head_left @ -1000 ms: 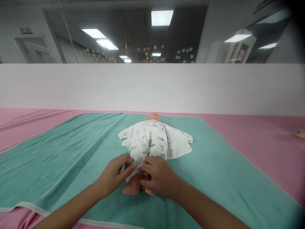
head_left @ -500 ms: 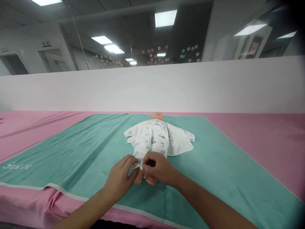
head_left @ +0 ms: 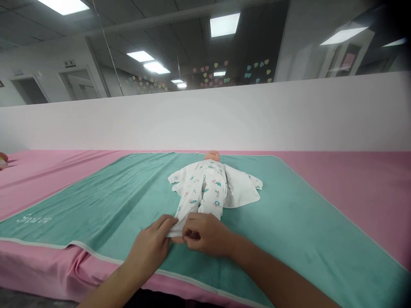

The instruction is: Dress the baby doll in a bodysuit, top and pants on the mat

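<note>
A baby doll (head_left: 212, 155) lies on its back, head away from me, on a green blanket. It wears white printed baby pants (head_left: 214, 192), and a white printed top (head_left: 242, 188) is spread out beside its body with the sleeves to both sides. My left hand (head_left: 150, 241) pinches the outer edge of the left pant leg's cuff. My right hand (head_left: 207, 234) is closed on the inner side of the same cuff. A little of the doll's foot (head_left: 177, 240) shows below the hem; the other foot is hidden behind my right hand.
The green blanket (head_left: 282, 239) has a pale border and covers part of a pink sheet (head_left: 362, 188). A low white wall (head_left: 205, 115) stands behind, with glass above it. At the far left edge lies a partly visible reddish object (head_left: 3, 157).
Both hands have moved toward me and slightly left, drawing the pant leg's cuff down over more of the foot. The leg's fabric is now stretched straighter.
</note>
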Motion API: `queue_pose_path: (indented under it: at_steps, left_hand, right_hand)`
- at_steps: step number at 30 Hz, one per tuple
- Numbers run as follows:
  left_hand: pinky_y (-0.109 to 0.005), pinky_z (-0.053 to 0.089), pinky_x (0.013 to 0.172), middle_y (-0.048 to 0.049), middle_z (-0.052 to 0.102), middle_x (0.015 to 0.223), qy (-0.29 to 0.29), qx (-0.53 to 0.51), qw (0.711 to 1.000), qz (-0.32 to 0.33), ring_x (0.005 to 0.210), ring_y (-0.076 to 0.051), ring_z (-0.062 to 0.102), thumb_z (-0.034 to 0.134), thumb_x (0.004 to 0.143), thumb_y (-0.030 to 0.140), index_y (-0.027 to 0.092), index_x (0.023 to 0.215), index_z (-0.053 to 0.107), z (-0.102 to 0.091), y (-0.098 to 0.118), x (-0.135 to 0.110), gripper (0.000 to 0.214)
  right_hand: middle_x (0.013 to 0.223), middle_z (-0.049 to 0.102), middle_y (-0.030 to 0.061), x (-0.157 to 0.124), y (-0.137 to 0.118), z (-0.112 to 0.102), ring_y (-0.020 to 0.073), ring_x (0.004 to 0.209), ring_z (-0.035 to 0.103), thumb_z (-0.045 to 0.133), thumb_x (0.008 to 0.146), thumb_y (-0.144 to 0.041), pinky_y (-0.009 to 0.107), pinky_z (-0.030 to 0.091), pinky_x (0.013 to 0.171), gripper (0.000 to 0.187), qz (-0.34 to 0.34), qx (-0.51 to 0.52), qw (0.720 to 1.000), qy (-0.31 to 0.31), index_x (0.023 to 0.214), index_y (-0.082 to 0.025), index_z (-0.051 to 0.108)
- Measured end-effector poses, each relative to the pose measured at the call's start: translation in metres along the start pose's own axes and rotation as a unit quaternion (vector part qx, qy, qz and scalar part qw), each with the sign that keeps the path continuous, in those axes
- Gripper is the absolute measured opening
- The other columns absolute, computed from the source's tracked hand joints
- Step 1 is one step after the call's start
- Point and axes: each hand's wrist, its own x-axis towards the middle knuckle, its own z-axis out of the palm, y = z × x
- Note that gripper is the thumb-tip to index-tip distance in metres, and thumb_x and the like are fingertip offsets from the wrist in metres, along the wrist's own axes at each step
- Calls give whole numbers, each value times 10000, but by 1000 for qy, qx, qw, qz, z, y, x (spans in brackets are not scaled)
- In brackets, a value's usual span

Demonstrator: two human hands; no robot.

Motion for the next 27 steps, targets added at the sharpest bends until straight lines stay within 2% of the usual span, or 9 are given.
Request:
queue_pose_path:
  at_steps: [4,7,9,12,15,18,21,24,27]
  left_hand:
    - [-240,443,703,14,588,1056,18,-51,997,-47,860,-139,586,343,693,10,245,999,522,-19,-5,-1,425]
    - [-225,447,712,24,606,987,29,-93,992,-80,865,-135,578,355,656,17,233,934,532,-31,1,5,394]
    - [-220,452,711,27,607,976,22,-107,992,-70,850,-129,579,357,658,24,235,941,534,-32,7,7,395]
    - [-222,456,734,24,599,1002,18,-102,994,-33,863,-124,582,343,697,30,242,967,530,-26,12,5,391]
    - [-229,458,736,1,580,1052,40,-70,997,-1,888,-125,582,322,740,29,235,987,520,-20,9,-2,378]
    - [-243,456,739,-21,570,1048,75,-44,996,29,908,-132,571,327,779,32,224,982,518,-18,5,-8,339]
    - [-301,440,773,-37,574,1016,122,-19,991,56,922,-160,552,331,780,9,216,915,526,-21,4,-11,315]
    - [-367,418,822,-66,562,1083,116,-14,989,89,991,-201,523,351,784,14,206,907,529,-24,9,-11,289]
    - [-392,400,883,-83,547,1159,57,-29,988,142,1080,-223,492,386,809,61,208,976,541,-25,17,-11,272]
  right_hand:
    - [746,544,-25,-1,-1,0,88,679,482,551,811,-363,213,320,585,193,31,-38,999,6,747,-182,535]
    - [788,570,-22,-1,-3,7,110,708,501,615,718,-538,234,305,588,366,42,-77,996,23,769,-189,519]
    - [781,576,-24,-1,-4,14,123,719,504,615,691,-583,245,296,592,413,38,-98,994,25,762,-192,502]
    - [768,581,-9,-2,-4,22,137,733,499,560,778,-447,265,299,622,271,22,-141,990,22,743,-189,485]
    - [765,577,8,-3,-5,25,146,745,486,514,797,-317,277,316,656,147,0,-162,987,17,741,-184,486]
    - [767,581,11,-3,-7,24,137,759,482,478,810,-239,265,341,701,78,-30,-123,992,2,770,-179,508]
    - [766,584,9,-2,-11,19,127,752,485,450,828,-209,255,351,705,92,-60,-81,995,-12,777,-186,523]
    - [731,565,9,0,-12,5,126,718,481,432,844,-230,257,354,679,132,-30,-57,997,43,761,-193,527]
    - [657,511,-1,0,-3,-15,114,632,452,405,877,-298,248,341,608,225,87,-32,984,152,709,-191,508]
